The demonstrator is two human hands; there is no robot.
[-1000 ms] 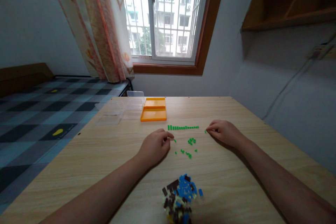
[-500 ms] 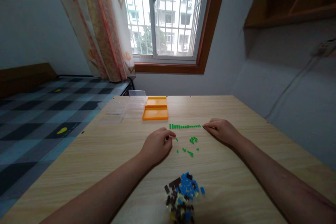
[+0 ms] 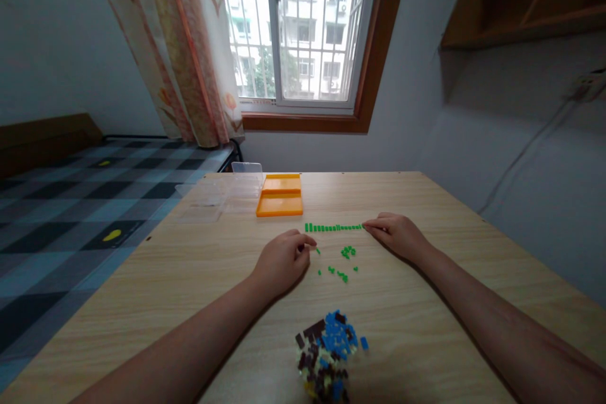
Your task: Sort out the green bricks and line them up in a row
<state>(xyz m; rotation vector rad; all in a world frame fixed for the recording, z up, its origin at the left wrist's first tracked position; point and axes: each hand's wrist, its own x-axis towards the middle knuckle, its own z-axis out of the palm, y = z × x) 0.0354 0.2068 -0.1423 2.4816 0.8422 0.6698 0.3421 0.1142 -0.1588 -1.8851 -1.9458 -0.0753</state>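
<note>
The right hand [image 3: 396, 235] pinches the row of small green plastic bricks [image 3: 332, 227] at its end; whether the curled left hand [image 3: 283, 260] grips anything is hidden.

Under the left hand [image 3: 281, 263], the table [image 3: 426, 328] is matt, pale-grained wood; the green bricks [image 3: 334, 227] just beyond it look like glossy plastic.

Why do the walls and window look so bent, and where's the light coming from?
Head view: a wide lens bows the window frame and table edges; daylight from the window leaves soft shadows under the left hand and right hand; the green brick row is sharp, the mixed pile slightly blurred.
</note>
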